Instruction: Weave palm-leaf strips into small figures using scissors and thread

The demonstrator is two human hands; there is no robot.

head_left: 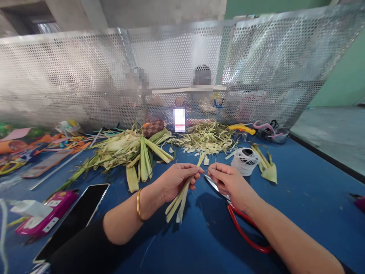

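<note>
The left grip [180, 179] pinches the husk bundle [183, 203] near its upper end, above the bench [308, 228]; loose strips fan out below. The right grip [228, 182], just beside, has thumb and finger pressed together; whether on thread cannot be told. The bundle appears light, pliable and prone to splitting: hold gently at the gathered neck.

Light moderate, diffuse, seemingly from above and beyond the far edge of the blue worktop [308, 190]. Soft-edged shadows under left hand [182, 179] and right hand [229, 184], falling toward near edge. Pale, hazy glare across perforated panel [173, 45]; white rectangle [179, 117] at worktop's far edge blown out. Centre fairly sharp; left edge softer, smeared. Wide-angle stretch toward both sides. Pixel blocks mask two heads [202, 78] behind panel.
</note>
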